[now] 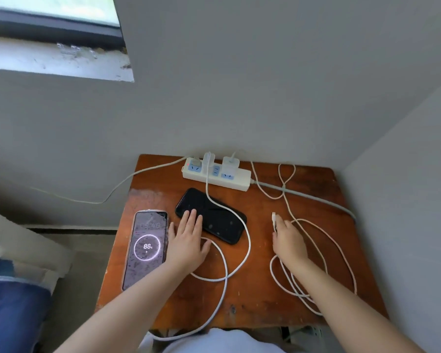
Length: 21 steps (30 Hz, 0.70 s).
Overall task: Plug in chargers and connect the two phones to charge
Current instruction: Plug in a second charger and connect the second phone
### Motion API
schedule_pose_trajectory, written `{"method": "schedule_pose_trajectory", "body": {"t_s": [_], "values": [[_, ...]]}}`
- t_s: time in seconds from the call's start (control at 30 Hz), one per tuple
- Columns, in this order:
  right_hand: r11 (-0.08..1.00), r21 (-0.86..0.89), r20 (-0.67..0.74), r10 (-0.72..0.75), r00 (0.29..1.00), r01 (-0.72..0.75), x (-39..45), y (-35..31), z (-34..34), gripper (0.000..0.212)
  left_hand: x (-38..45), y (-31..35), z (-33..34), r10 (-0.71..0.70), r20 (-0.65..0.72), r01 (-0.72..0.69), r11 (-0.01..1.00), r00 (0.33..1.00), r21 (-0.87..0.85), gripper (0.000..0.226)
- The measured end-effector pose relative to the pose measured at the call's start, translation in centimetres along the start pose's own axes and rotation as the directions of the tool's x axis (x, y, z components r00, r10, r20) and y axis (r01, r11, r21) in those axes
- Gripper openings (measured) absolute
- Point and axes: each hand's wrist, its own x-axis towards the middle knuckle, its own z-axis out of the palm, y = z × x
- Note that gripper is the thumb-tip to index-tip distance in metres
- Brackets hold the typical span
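Hands sit low over the tabletop (265, 296). At the 9 o'clock side, the left hand (189, 240) lies flat with fingers spread, its tips touching the near end of the dark phone (211, 215), palm resting on a loop of white cable (242, 253). At 3 o'clock, the right hand (288, 240) pinches the free plug (274, 217) of a second white cable (341, 253), which coils loosely beside and beneath that wrist.

Farther left, the lit phone (145, 248) shows 88 percent with a charging ring, so it appears already connected. At 12 o'clock, against the wall, the power strip (219, 177) carries two white chargers (231, 164), both seated.

By my judgement the second phone is the step in hand. The next move calls for steadying the dark phone and guiding the pinched plug into its port; which end holds the port I cannot tell.
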Motion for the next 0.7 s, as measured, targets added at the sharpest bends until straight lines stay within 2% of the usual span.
{"method": "schedule_pose_trajectory", "body": {"t_s": [0.1, 0.17, 0.33, 0.43, 0.53, 0.63, 0.7], "values": [[0.979, 0.183, 0.043, 0.078, 0.996, -0.085, -0.4, -0.3, -0.1, 0.053, 0.8, 0.1, -1.9, 0.048, 0.016, -0.049, 0.996, 0.999, 0.078, 0.054], [0.942, 0.319, 0.053, 0.096, 0.994, -0.108, -0.7, -0.3, -0.4, 0.051, 1.9, 0.7, -3.1, 0.157, 0.069, -0.166, 0.973, 0.985, 0.160, 0.048], [0.898, 0.440, 0.054, -0.009, 0.999, -0.016, -2.6, -0.8, -0.5, 0.035, 5.0, 2.3, -4.3, 0.302, 0.355, -0.399, 0.885, 0.885, 0.241, 0.071], [0.932, 0.355, 0.058, -0.093, 0.994, 0.067, -3.0, -1.9, 0.3, 0.029, 6.7, 2.6, -4.5, 0.313, 0.458, -0.491, 0.800, 0.832, 0.345, 0.083], [0.966, 0.246, 0.081, -0.106, 0.991, 0.083, -2.1, -3.0, 0.9, 0.027, 7.7, 3.7, -4.8, 0.327, 0.528, -0.579, 0.693, 0.784, 0.430, 0.088], [0.985, 0.124, 0.085, -0.132, 0.988, 0.121, -1.1, -3.3, 1.1, 0.028, 7.9, 4.7, -5.5, 0.346, 0.531, -0.593, 0.692, 0.773, 0.412, 0.090], [0.988, 0.122, 0.066, -0.100, 0.993, 0.092, -0.7, -3.1, 1.0, 0.031, 7.6, 4.7, -6.1, 0.381, 0.517, -0.605, 0.699, 0.766, 0.381, 0.087]]}}
